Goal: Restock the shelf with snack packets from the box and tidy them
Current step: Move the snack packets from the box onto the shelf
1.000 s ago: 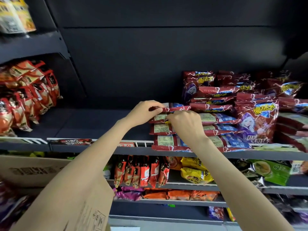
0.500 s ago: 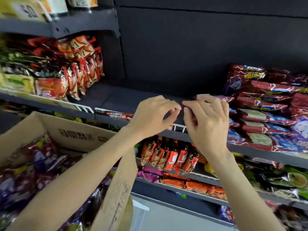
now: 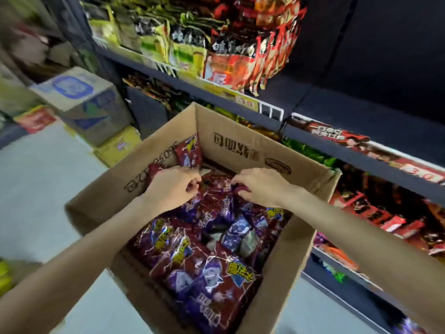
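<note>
— Where are the person's hands?

— Both are inside the cardboard box (image 3: 243, 145), toward its far end. The left hand (image 3: 172, 188) is near the far left corner, the right hand (image 3: 258, 186) near the middle of the far wall.

— What are the fingers doing?

— On each hand they are curled down onto the dark red snack packets (image 3: 212, 273) heaped in the box. The left fingertips pinch in at the top edge of a packet, and the right fingers are bent over the packets just beside that. Whether either hand truly has a packet gripped cannot be told; the tips are blurred and partly buried.

— And the packets themselves?

— They fill the box from the near wall to the far one, in a loose pile, red and purple with yellow lettering. One packet (image 3: 189, 153) stands upright against the far left corner, just beyond the left hand.

— Where is the box in relation to the shelf?

— It sits right in front of the shelf (image 3: 361, 160), its far right corner up against the shelf's front edge. That edge carries a red price strip (image 3: 337, 136). On the level above, orange and green bags (image 3: 231, 61) stand at the front edge.

— Anything else around?

— A closed carton (image 3: 79, 102) with blue print stands on the floor to the left, well apart from the box.
</note>
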